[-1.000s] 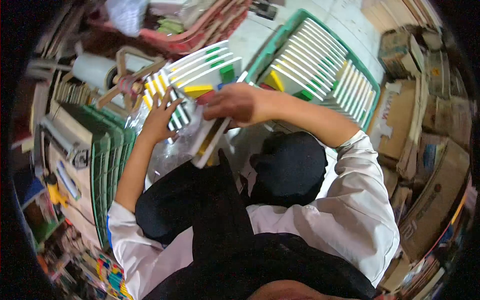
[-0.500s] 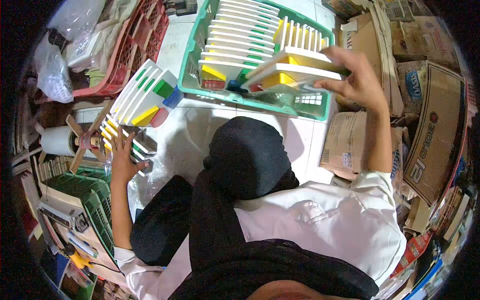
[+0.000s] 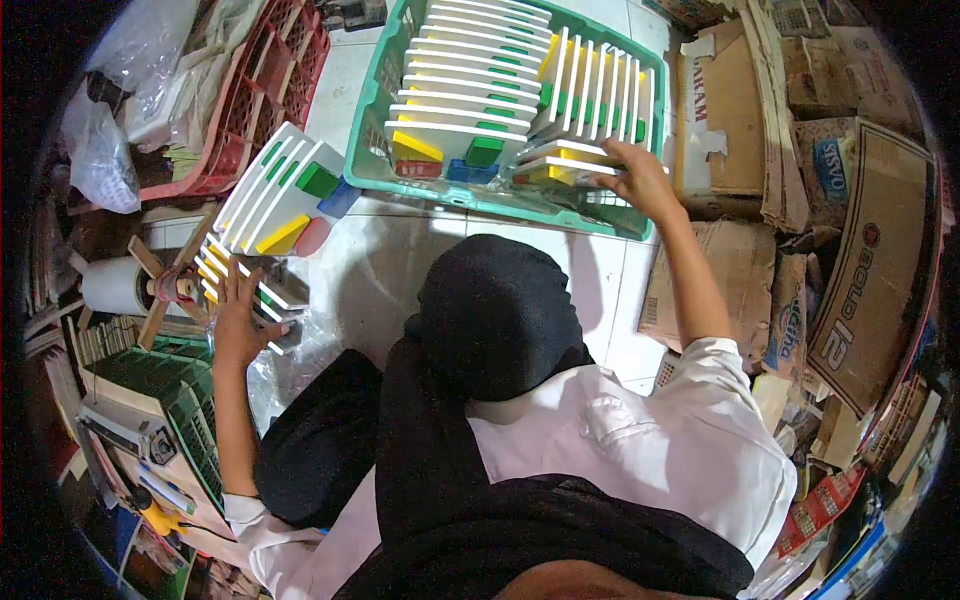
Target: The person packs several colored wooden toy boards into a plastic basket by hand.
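Observation:
White boards with coloured shapes stand in rows in a green plastic crate. At the crate's near right part, my right hand grips the right end of a pair of white boards, thumb below and fingers above. These lie low inside the crate, near its front wall. My left hand rests with spread fingers against a small leaning stack of white boards on the floor. Behind that stack lean several more boards showing green, yellow, red and blue shapes.
A red plastic crate with clear plastic bags is at the upper left. Cardboard boxes line the right side. A white roll on a wooden stand and a green basket are left. My knee is below the crate.
My right hand has moved down and left, lowering the pair of boards into the crate's near right part. My left hand has barely shifted on its stack.

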Available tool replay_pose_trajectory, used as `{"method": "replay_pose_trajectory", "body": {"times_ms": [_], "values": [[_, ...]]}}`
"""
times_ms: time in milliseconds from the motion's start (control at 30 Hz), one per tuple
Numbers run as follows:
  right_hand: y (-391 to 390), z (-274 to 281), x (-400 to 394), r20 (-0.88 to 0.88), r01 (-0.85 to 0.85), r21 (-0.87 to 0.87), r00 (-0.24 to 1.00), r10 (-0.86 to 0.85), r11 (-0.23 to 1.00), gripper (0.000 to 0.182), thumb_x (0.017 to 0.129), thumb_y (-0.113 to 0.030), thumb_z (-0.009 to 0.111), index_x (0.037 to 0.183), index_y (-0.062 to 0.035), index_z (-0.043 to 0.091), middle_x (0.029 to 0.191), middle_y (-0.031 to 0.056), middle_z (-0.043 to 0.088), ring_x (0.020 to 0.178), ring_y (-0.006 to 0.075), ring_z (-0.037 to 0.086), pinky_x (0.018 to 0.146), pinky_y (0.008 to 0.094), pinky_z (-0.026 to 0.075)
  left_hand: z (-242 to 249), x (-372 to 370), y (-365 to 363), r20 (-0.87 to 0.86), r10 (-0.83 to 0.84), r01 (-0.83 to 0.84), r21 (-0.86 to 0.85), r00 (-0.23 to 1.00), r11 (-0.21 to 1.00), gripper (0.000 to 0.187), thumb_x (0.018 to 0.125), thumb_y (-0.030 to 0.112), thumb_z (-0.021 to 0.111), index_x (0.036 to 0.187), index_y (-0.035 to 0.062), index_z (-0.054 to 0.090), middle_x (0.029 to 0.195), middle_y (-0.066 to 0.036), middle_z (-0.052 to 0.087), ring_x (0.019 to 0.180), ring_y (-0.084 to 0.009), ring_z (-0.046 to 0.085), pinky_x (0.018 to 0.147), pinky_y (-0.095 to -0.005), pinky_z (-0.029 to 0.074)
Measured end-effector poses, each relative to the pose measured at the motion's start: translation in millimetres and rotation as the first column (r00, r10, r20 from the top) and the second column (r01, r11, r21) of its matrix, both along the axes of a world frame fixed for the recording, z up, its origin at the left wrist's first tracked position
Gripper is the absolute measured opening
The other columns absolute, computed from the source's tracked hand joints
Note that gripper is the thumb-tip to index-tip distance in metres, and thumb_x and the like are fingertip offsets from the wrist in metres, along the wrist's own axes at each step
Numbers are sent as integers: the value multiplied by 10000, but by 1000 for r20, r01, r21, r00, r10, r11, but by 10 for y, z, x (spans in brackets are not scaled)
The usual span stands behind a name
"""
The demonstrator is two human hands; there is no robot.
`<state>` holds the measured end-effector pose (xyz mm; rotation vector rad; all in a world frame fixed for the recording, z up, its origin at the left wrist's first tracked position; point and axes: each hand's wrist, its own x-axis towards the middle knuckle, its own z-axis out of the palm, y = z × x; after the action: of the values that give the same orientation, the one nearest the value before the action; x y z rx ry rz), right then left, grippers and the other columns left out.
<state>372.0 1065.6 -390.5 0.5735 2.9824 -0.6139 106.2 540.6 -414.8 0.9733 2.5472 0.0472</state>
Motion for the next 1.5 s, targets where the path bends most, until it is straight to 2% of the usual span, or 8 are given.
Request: {"method": "replay_pose_trajectory", "body": {"times_ms": [200, 667, 867, 1133, 1333, 1400, 1467, 1500], "values": [[83, -398, 10, -130, -60, 49, 989, 66, 997, 365, 670, -79, 748, 943, -47, 508, 883, 166, 608, 848, 387, 575, 707, 460, 450, 8, 1, 11, 23, 24, -24, -8, 999, 1000, 1003, 435, 170, 859, 1334, 128, 417, 1517, -136, 147, 1320, -464, 245, 1063, -520, 301], [6, -397, -187, 224, -118, 154, 971, 82, 981, 383, 715, -103, 696, 1004, -60, 447, 914, 190, 595, 890, 380, 581, 741, 476, 471, 24, 46, -33, 11, 24, -24, -19, 1000, 1000, 1024, 467, 136, 859, 1372, 179, 383, 1529, -91, 106, 1334, -455, 221, 1047, -488, 357], [21, -467, -129, 76, 69, 130, 994, -79, 989, 388, 731, -103, 689, 1011, -36, 430, 927, 210, 582, 889, 408, 566, 726, 477, 455, 12, 46, -16, -12, 14, -14, -12, 1000, 1000, 1017, 473, 141, 856, 1373, 186, 386, 1526, -91, 127, 1339, -453, 210, 1053, -491, 349], [-50, -417, -246, 125, -93, 183, 990, 71, 979, 488, 691, -71, 708, 1112, -39, 464, 962, 176, 528, 933, 371, 532, 777, 433, 445, 26, 42, -18, 23, 40, -40, 8, 999, 999, 994, 475, 141, 854, 1361, 176, 405, 1530, -89, 112, 1343, -454, 197, 1055, -501, 340], [-30, -510, -227, 13, -147, 223, 989, 147, 964, 451, 702, -80, 690, 1110, -83, 499, 977, 130, 544, 951, 333, 531, 787, 419, 447, 90, 58, 43, 23, 53, -52, -15, 998, 999, 973, 486, 121, 844, 1355, 167, 409, 1525, -98, 127, 1342, -452, 199, 1060, -494, 336], [-66, -547, -170, 111, -129, 195, 988, 109, 972, 518, 719, -94, 680, 1199, -106, 487, 1050, 127, 540, 996, 328, 519, 830, 435, 434, 49, 45, 10, 31, 53, -53, -7, 998, 999, 972, 488, 119, 841, 1355, 153, 404, 1522, -104, 130, 1342, -454, 198, 1061, -498, 334], [-164, -545, -135, 28, -68, 366, 998, 62, 928, 568, 743, -107, 664, 1273, -137, 464, 1158, 120, 510, 1053, 336, 492, 866, 485, 404, 61, 47, 8, 18, 22, -22, 10, 1000, 1000, 965, 495, 128, 838, 1354, 140, 401, 1521, -109, 127, 1339, -463, 194, 1062, -506, 329], [-132, -559, -109, 25, -31, 454, 999, 22, 890, 687, 737, -125, 680, 1359, -181, 393, 1339, 123, 414, 1195, 375, 412, 947, 551, 344, 49, 50, -8, 19, 22, -23, 8, 1000, 1000, 965, 495, 128, 838, 1354, 140, 401, 1521, -109, 127, 1339, -463, 194, 1062, -506, 329]]}}
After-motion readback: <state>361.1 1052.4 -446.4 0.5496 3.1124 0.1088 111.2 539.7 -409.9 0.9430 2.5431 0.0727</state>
